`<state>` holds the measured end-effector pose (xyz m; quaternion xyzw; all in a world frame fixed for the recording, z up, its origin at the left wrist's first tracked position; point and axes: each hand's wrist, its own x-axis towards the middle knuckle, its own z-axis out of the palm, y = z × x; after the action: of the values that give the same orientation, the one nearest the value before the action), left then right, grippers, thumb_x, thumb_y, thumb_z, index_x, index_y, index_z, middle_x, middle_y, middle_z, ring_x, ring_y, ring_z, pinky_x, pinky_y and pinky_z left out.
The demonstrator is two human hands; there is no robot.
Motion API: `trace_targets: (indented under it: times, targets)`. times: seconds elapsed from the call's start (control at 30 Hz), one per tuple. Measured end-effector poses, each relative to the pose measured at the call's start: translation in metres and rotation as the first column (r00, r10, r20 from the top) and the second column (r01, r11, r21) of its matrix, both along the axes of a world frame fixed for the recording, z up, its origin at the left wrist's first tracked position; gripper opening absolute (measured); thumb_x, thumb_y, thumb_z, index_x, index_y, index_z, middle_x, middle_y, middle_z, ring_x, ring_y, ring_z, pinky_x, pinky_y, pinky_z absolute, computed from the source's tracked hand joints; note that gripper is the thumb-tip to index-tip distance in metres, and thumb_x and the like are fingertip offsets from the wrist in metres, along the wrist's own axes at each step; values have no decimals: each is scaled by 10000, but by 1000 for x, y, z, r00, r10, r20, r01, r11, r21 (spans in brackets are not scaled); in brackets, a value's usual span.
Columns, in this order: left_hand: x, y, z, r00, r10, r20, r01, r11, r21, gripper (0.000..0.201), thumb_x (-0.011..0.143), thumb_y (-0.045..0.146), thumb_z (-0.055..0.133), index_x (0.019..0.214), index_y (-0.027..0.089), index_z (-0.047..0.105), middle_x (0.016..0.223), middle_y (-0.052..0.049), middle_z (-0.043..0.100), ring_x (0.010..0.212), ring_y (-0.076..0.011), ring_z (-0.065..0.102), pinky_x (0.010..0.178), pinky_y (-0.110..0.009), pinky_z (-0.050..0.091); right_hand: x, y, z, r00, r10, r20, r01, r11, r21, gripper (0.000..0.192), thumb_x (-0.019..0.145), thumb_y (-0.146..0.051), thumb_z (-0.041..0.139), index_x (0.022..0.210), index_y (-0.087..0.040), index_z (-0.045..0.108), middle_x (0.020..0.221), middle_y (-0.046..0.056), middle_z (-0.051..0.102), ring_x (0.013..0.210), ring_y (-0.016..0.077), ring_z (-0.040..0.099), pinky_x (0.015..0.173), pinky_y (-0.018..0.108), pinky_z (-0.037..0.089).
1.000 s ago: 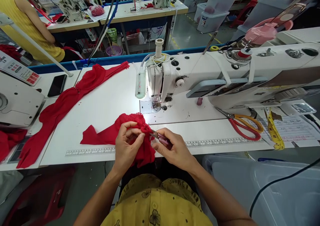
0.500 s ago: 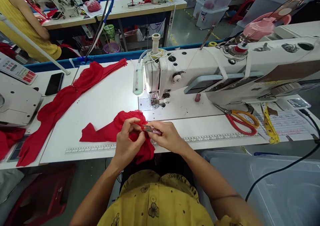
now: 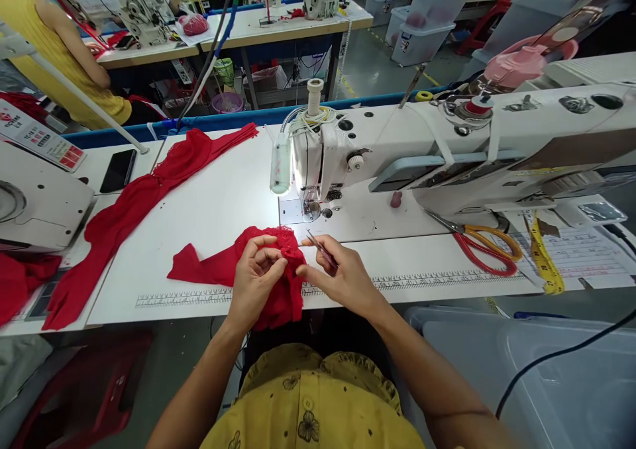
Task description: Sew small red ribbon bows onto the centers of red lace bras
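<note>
just in front of the sewing machine (image 3: pixel 318 164), at the near edge of the white tabletop (image 3: pixel 213 210), lay the red lace piece (image 3: pixel 268 270). the left hand (image 3: pixel 256 283) was pinched on its bunched edge, fingers curled into the fabric. the right hand (image 3: pixel 342 277) was closed on a small thread snip (image 3: pixel 318 247), its blades pointing up toward the machine, just beside the lace. right of the machine's needle end lay the red-handled scissors (image 3: pixel 477 240) and a yellow tape measure (image 3: pixel 544 257); left of it stretched a long red fabric strip (image 3: pixel 134 204).

No legible text anywhere.
</note>
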<state>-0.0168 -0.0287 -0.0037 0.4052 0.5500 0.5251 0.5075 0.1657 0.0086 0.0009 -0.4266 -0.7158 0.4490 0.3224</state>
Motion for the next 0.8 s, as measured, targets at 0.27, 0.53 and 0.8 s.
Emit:
trace_targets:
  times: [0.27,0.53,0.8]
  targets:
    - [2,-4,-1,998,63,-9,-62,997,36,377,823,252,724,1154,225,546,838,35,649,784,-95,624,758,-202,502,-5,-31,-7,965,20,263,-84,968,236,345,1030,-446,439,794,-206,515,631,-40,558,517,98,432,547,254,259]
    - [2,-6,-2,998,65,-17,-65,997,39,383,825,262,726,1160,224,543,848,28,664,809,-115,655,777,-224,529,-10,-26,-18,950,-76,302,-17,955,296,369,1035,-456,424,781,-211,531,620,-22,620,521,111,499,533,262,250]
    - [3,-6,-3,997,67,-49,-64,996,55,394,829,283,725,1174,233,542,839,30,674,804,-124,667,770,-233,531,-10,-23,-19,948,-87,306,-15,949,315,391,1042,-459,405,760,-212,514,600,-28,589,513,108,477,528,269,245]
